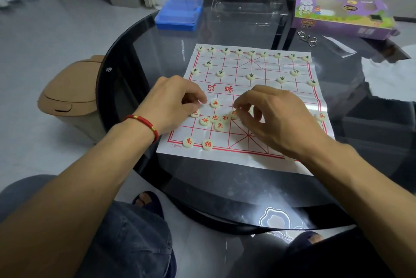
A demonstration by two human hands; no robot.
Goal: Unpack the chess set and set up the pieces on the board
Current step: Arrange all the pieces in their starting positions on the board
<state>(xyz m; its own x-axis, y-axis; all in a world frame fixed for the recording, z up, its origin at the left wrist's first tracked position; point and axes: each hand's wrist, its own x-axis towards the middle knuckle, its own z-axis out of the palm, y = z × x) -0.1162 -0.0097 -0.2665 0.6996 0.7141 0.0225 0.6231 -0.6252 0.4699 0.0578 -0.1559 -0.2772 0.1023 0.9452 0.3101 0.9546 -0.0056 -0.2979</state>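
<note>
A paper xiangqi board (245,160) with red lines lies on the dark glass table (157,57). Cream discs with green characters (250,76) stand in rows on the far half. Red-lettered discs lie on the near half: a loose cluster (215,120) at centre left, two on the near row (188,142), one at the right edge (321,116). My left hand (173,102) hovers over the board's left side, fingers curled, and seems to pinch a disc at its fingertips. My right hand (272,115) pinches a red-lettered disc (234,113) beside the cluster.
A blue plastic box (179,14) and a clear plastic lid (247,9) sit at the table's far side. A purple chess-set carton (342,16) lies at far right, with metal rings (307,38) beside it. A tan bin (72,97) stands left of the table.
</note>
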